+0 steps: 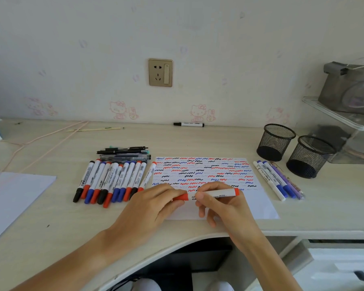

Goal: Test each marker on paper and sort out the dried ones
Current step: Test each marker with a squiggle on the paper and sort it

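Gripping a white-barrelled marker with red cap and red end (210, 194) at both ends, the two hands meet over the near part of the white sheet covered in red, blue and black squiggles (202, 173). The left hand (153, 203) has fingers and thumb curled round the red cap; the right hand (221, 203) pinches the white barrel between thumb and fingertips, red tail poking out to the right. The marker lies level, across the paper. Print runs along the barrel, too small to read.

Left of the sheet, a row of red, blue and black capped white markers (111, 181) lies fanned side by side, labels unreadable. Beyond them, a bundle of dark slim pens (124, 153). Off the sheet's right edge sit a few blue and purple pens (277, 180), near two black mesh cups (292, 150). One black-capped white marker (189, 124) lies alone at the light wooden desk's (51, 206) far edge.
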